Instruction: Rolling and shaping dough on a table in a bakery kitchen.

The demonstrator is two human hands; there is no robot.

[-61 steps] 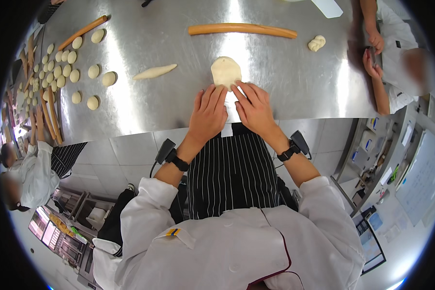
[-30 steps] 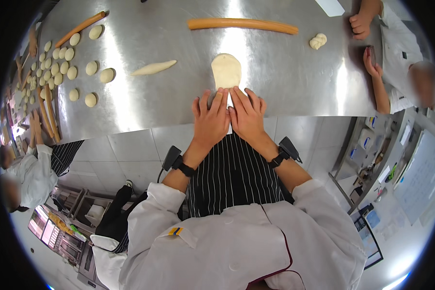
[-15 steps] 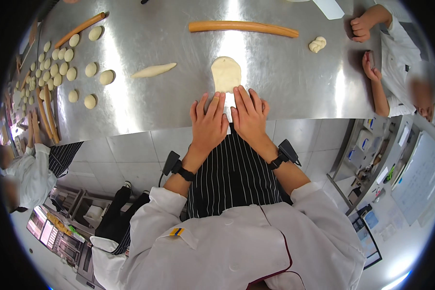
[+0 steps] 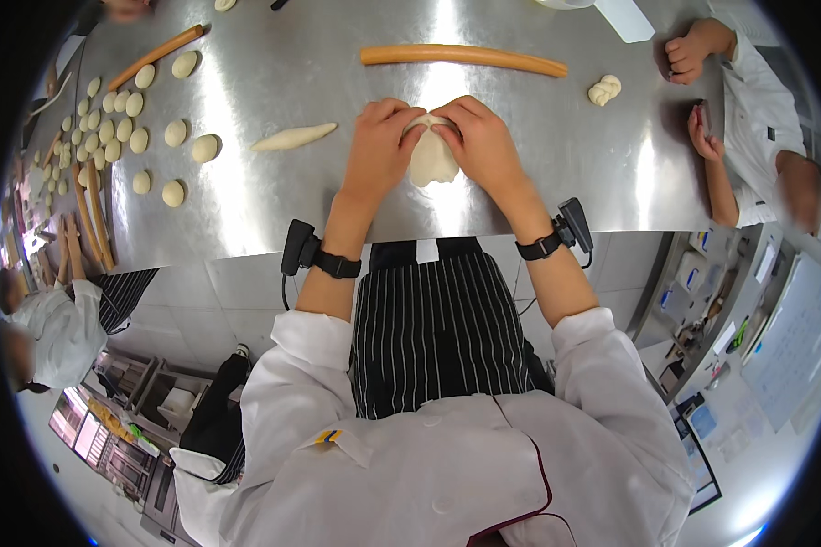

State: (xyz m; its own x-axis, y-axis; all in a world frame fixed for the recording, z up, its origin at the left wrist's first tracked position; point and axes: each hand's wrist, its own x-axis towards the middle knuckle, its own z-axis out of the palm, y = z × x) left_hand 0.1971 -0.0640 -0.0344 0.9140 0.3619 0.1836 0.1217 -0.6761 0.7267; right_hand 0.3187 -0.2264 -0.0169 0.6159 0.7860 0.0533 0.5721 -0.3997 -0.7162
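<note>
While both hands were at the near edge of the flat dough half a second ago, the left hand (image 4: 383,146) and the right hand (image 4: 480,144) are now at its far edge, pinching it between thumbs and curled fingers. The flat dough (image 4: 434,168) lies on the worktop (image 4: 356,217) straight in front of the person, its near end lying free between the wrists. The work in hand thus seems to have passed from the near end to the far one. The fingers hide most of that edge, so whether it is folded or only lifted cannot be told.

Farther out, a tapered dough strip (image 4: 294,138) lies to the left, a rolling pin (image 4: 463,61) beyond the hands, and a dough knot (image 4: 604,89) to the right. Many dough balls (image 4: 205,148) spread leftward, the farthest too small to separate. A white flat thing (image 4: 625,18) is cut off by the top edge; what the co-worker's lower hand (image 4: 705,137) holds is hard to make out.
</note>
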